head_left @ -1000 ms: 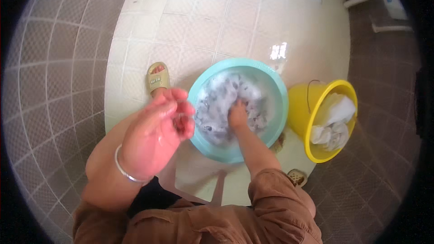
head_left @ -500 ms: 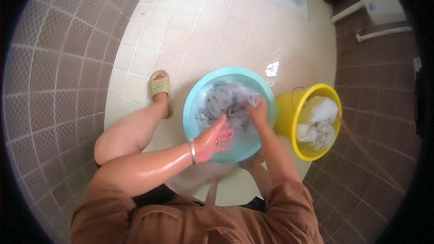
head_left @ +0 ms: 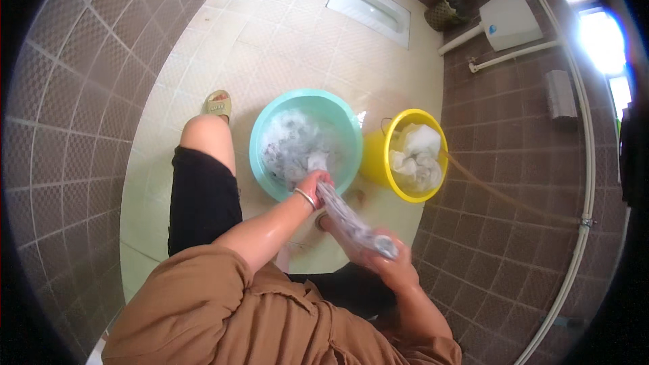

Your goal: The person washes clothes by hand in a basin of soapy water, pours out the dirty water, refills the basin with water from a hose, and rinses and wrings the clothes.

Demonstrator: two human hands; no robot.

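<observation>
A wet grey-and-white patterned cloth point(head_left: 348, 218) is stretched between my hands, drawn out long and narrow. Its far end hangs over the light-blue basin point(head_left: 255, 149). My left hand point(head_left: 314, 188) is wrapped around the cloth just above the basin's near rim. Closer to my body and to the right, my right hand point(head_left: 394, 267) grips the other end, part of which sticks out past the fingers. Suds and soaked dark-and-white fabric point(head_left: 294, 142) fill much of the basin.
To the basin's right stands a tilted yellow bucket point(head_left: 375, 159) with white laundry point(head_left: 419, 162) inside. Farther back, a squat toilet point(head_left: 372, 10) is set into the tiled floor. A cistern point(head_left: 510, 19) and pipes run along the right wall. My slippered foot point(head_left: 218, 105) is at the left.
Both hands were at the basin, the left open. Now the cloth is lifted out and stretched toward me, the right hand pulled back near my body. The view has shifted right.
</observation>
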